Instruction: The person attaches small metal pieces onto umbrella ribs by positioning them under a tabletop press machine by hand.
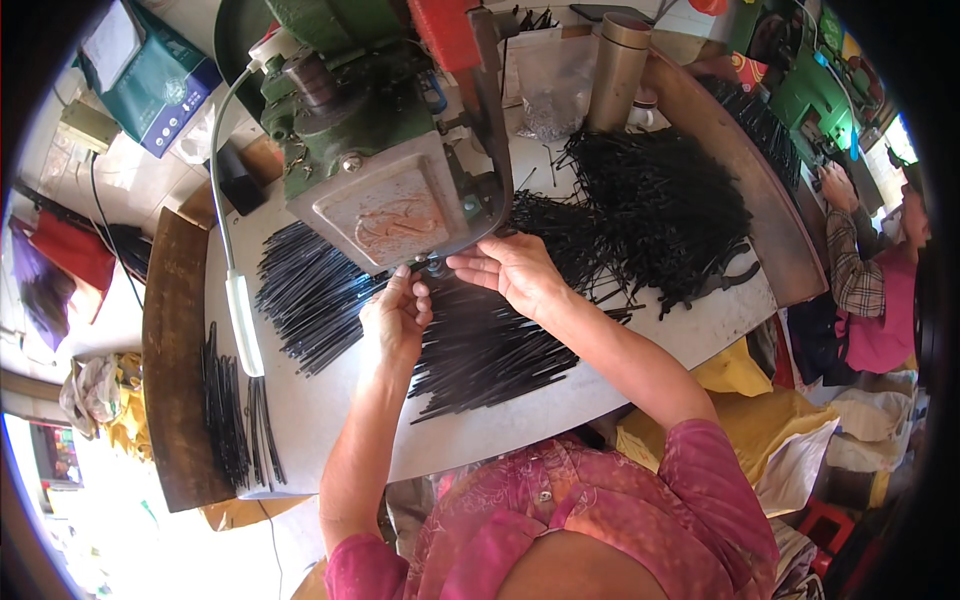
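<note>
The spot where both hands meet, under the lower edge of the green press machine (pixel 365 150), is small and partly hidden by the machine's grey faceplate, so what sits between the fingertips there is hard to make out; it looks like the end of a thin black rod. The left hand (pixel 395 318) is curled, its fingers (pixel 405 285) bunched upward and pinched together at that spot, apparently closed on a rod end, though the grip itself cannot be seen clearly. The right hand (pixel 512 272) reaches in from the right with the palm turned up and fingers (pixel 470 262) half bent, their tips touching the same point beneath the machine; whether they clamp anything cannot be told. Directly under both hands lies a thick heap of black rods (pixel 480 345) spread on the white bench (pixel 520 410), with another fanned bundle (pixel 310 290) to the left and a tangled pile (pixel 660 205) to the right. A metal flask (pixel 617 70) stands at the back. At the far right rim, another person in a checked sleeve (pixel 850 270) is cut off and bent by the lens.
</note>
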Motion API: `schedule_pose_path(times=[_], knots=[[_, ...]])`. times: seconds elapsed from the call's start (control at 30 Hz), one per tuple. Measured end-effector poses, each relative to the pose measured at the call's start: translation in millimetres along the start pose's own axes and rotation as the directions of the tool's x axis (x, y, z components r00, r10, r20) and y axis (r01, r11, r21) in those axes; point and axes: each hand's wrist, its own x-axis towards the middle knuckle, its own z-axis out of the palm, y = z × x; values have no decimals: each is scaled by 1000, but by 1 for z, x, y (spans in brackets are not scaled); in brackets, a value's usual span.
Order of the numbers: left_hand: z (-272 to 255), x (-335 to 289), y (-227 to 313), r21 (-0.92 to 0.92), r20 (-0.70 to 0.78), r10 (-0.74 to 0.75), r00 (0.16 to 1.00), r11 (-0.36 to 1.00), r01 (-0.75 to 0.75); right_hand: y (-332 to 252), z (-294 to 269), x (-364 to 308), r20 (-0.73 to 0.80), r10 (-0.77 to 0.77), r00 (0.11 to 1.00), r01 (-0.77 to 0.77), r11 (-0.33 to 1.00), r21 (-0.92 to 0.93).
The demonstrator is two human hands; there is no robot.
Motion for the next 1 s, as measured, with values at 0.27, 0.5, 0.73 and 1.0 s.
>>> schedule_pose_path(times=[0.27,0.5,0.73,1.0], knots=[[-5,-4,-2,15,-3,49,999,999,-49,-7,-10,-1,56,69,996,-66,997,-45],[-9,-3,15,81,141,-133,981,989,123,-84,-56,-39,30,-261,965,158,484,-861],[-7,-10,13,93,280,-65,958,995,40,-118,-94,-42,280,-469,838,-70,-602,-796],[-18,-15,4,167,200,-129,971,981,96,-49,-31,-44,828,-191,528,422,-787,-450]])
